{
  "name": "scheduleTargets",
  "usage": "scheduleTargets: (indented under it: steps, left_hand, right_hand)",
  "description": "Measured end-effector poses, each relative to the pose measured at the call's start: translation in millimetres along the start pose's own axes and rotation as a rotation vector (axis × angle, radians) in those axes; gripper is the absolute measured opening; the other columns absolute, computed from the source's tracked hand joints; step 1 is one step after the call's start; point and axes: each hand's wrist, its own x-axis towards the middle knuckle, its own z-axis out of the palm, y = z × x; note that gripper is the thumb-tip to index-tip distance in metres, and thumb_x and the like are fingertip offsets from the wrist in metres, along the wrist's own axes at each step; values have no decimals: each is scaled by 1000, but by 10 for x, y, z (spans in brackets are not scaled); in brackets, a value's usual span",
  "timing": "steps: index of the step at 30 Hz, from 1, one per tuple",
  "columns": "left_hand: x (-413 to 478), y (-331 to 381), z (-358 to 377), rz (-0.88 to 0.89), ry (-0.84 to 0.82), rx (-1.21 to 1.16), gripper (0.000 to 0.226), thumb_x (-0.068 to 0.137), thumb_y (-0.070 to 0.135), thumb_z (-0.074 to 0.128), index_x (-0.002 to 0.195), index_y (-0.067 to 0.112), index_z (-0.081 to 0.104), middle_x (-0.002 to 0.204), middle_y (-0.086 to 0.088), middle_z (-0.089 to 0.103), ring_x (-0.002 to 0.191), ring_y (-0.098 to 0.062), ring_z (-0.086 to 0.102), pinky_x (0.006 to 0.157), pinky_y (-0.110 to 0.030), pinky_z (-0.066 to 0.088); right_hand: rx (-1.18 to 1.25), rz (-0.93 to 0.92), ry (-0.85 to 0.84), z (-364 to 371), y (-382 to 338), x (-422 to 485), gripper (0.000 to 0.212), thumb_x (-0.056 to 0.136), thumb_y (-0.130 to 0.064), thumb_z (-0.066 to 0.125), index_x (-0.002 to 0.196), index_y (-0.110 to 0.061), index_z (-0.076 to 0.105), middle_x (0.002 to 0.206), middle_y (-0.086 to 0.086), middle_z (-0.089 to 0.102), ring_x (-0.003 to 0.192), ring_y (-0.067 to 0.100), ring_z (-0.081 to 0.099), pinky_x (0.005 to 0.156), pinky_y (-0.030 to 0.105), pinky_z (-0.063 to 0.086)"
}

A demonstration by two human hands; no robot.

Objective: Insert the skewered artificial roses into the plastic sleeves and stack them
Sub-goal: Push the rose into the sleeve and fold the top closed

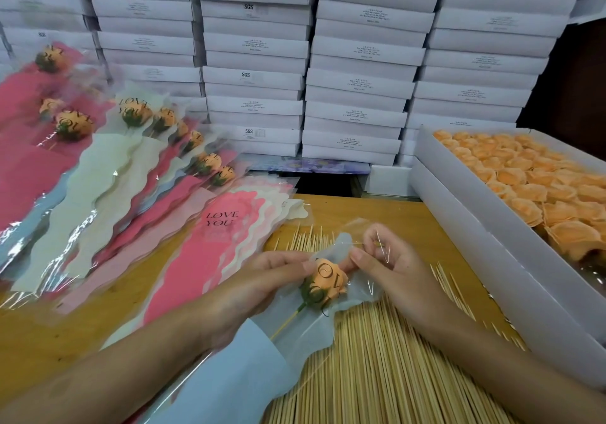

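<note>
An orange artificial rose (329, 283) on a wooden skewer lies inside a clear plastic sleeve (262, 371) with a pale blue liner, held over the table. My left hand (262, 279) grips the sleeve and rose from the left. My right hand (387, 266) pinches the sleeve's clear top edge just right of the rose head. A fanned stack of filled sleeves (108, 161), pink, white and blue, each with an orange rose, lies at the left.
Empty "LOVE YOU" sleeves (223, 233) lie on the wooden table (354, 207). Loose wooden skewers (377, 358) are piled under my hands. A white box of orange rose heads (531, 181) stands at right. White boxes (255, 72) are stacked behind.
</note>
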Motion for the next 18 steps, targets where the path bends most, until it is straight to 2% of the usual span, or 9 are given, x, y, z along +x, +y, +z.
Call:
scheduleTargets:
  steps: [3, 6, 8, 10, 12, 14, 18]
  left_hand:
    - [6, -1, 8, 35, -56, 14, 47, 77, 36, 73, 115, 8, 70, 109, -18, 70, 101, -30, 64, 97, -41, 48]
    - [-17, 0, 8, 32, -98, 14, 49, 80, 32, 72, 121, 8, 66, 116, -23, 67, 103, -32, 63, 99, -43, 46]
    - [-26, 1, 14, 35, -104, 33, 48, 81, 30, 71, 122, 7, 65, 116, -22, 67, 102, -30, 64, 98, -43, 46]
    - [-23, -2, 7, 39, -99, 52, 44, 83, 27, 69, 122, 7, 65, 114, -21, 68, 99, -27, 66, 94, -40, 50]
    - [-17, -5, -14, 41, -114, 35, 41, 85, 26, 69, 122, 9, 65, 115, -19, 69, 97, -26, 68, 90, -38, 54]
    - [-2, -10, -48, 41, -122, 28, 48, 82, 32, 73, 125, 12, 64, 119, -20, 67, 101, -30, 67, 95, -44, 50]
    - [20, -23, -77, 38, -141, -32, 62, 77, 36, 78, 133, 18, 59, 128, -19, 63, 114, -34, 62, 99, -42, 44]
  right_hand:
    - [58, 14, -31, 10, 9, 3, 18, 96, -22, 51, 84, -14, 39, 86, 7, 75, 80, 16, 72, 65, 20, 54]
    - [44, 2, -31, 9, 24, -4, 17, 96, -24, 50, 82, -23, 41, 84, 4, 74, 76, 9, 70, 62, 17, 51]
    - [61, 1, -38, 10, 26, -12, 17, 94, -27, 52, 83, -21, 41, 85, 4, 75, 76, 13, 71, 60, 22, 53]
    - [70, -1, -32, 7, 13, -8, 21, 91, -31, 55, 87, -15, 41, 88, 9, 76, 80, 25, 73, 64, 32, 58]
    - [86, -17, 38, -4, 0, 10, 23, 88, -30, 57, 90, -9, 47, 85, 12, 75, 81, 24, 73, 67, 29, 58]
    - [65, -41, 146, -23, 9, 30, 23, 88, -28, 59, 88, -5, 53, 78, 6, 73, 75, 14, 70, 67, 18, 53]
    - [11, -41, 292, -48, 72, 67, 16, 93, -17, 60, 79, -10, 58, 67, -8, 60, 66, 3, 56, 63, 12, 46]
